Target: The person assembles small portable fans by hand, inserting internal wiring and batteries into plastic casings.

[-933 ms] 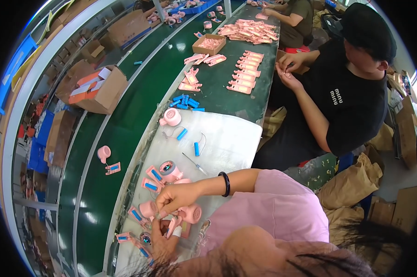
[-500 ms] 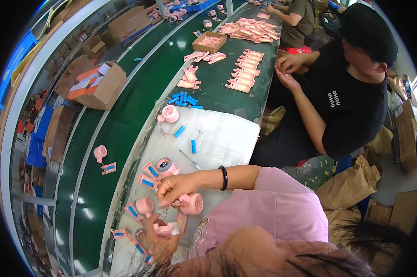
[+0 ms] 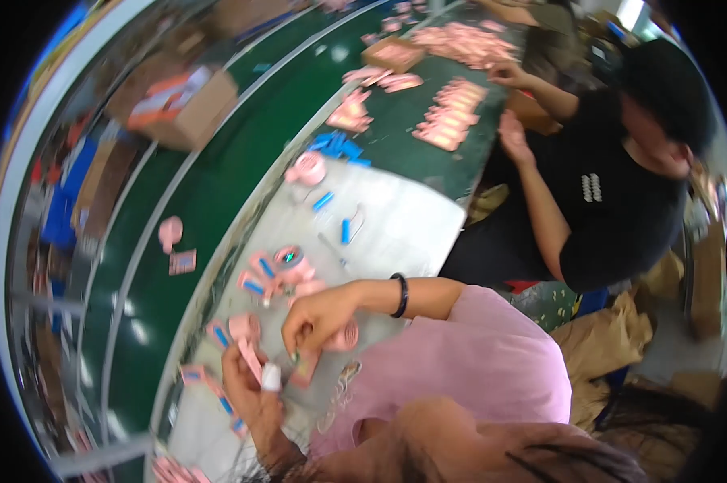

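My left hand (image 3: 246,390) is closed around a slim pink plastic part (image 3: 250,359); a white cover wraps one fingertip. With a black band on its wrist, my right hand (image 3: 319,320) has its fingers pinched together over a flat pink panel (image 3: 305,370). Whatever those fingers hold is too small and blurred to name. Beside the right hand lies a round pink fan head (image 3: 346,336). Another pink fan head (image 3: 244,327) sits just beyond my left hand, next to a pink panel bearing a blue battery (image 3: 220,336).
Open fan housings (image 3: 291,259) and loose blue batteries (image 3: 336,146) lie farther up the white sheet (image 3: 395,217). Left runs a green conveyor (image 3: 218,173) carrying a pink fan. A co-worker in black (image 3: 621,193) sits at the right, near rows of pink panels (image 3: 450,117).
The view has shifted and blurred. My left hand has raised and turned the pink part, moving left. My right hand has come away from the fan head. The co-worker's hands have spread apart.
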`<state>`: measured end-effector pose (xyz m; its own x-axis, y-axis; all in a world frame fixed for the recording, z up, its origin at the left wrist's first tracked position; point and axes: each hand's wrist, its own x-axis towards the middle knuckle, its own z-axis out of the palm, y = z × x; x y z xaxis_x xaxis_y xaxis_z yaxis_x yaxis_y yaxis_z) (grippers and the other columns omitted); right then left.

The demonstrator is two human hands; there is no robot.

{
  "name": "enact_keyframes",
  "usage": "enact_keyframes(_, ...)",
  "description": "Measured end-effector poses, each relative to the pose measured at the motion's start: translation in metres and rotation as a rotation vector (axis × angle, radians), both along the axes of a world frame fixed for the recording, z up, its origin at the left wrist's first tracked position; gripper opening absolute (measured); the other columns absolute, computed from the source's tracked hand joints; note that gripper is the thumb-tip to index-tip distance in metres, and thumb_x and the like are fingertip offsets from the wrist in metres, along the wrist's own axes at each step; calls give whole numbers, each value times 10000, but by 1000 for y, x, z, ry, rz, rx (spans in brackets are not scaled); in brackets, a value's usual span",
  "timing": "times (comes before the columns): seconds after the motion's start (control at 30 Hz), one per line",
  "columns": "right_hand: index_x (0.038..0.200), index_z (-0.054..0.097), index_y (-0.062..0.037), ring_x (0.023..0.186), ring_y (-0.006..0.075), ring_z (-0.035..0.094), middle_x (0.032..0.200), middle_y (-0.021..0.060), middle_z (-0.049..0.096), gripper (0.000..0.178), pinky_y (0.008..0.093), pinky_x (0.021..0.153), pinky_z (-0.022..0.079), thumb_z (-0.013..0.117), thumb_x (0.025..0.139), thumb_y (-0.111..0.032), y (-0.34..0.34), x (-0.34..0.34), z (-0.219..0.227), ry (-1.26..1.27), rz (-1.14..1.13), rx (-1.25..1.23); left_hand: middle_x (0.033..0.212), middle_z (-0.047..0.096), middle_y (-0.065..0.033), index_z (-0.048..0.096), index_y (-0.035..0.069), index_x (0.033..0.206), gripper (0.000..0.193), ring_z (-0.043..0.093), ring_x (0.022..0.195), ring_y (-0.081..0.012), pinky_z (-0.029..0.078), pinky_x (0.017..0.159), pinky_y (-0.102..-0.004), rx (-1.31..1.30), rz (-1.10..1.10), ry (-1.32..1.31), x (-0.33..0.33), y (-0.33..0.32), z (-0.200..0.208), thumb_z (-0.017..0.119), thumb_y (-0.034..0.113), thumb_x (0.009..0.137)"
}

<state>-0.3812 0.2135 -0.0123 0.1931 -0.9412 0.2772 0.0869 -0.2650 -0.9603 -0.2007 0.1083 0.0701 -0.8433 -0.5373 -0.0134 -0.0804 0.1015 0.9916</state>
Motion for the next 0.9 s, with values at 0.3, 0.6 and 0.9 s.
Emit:
enact_keyframes(0.3, 968, 648, -16, 750, 227, 614, 880, 109, 639, 199, 297, 657, 493, 624, 775, 27, 5, 11, 26, 584, -890, -355, 890, 586, -13, 538, 24, 1125, 241, 558, 740, -91, 467, 649, -240, 280, 149, 72, -21, -11, -58, 467, 179, 956)
enact_keyframes(0.6, 899, 621, -26, 708, 254, 579, 843, 97, 637, 221, 344, 652, 452, 671, 694, 40, -5, 27, 9, 542, -926, -416, 906, 582, -95, 459, -20, 1226, 340, 544, 577, -131, 462, 421, -259, 434, -28, 195, -22, -5, -58, 456, 83, 902)
enact_keyframes(0.9, 891, 643, -58, 743, 239, 554, 884, 68, 615, 269, 334, 652, 448, 710, 638, 4, -9, 23, 3, 629, -923, -546, 1003, 574, -43, 437, 27, 1258, 455, 536, 758, -52, 440, 514, -193, 338, -50, 165, -17, -3, -59, 459, 6, 805)
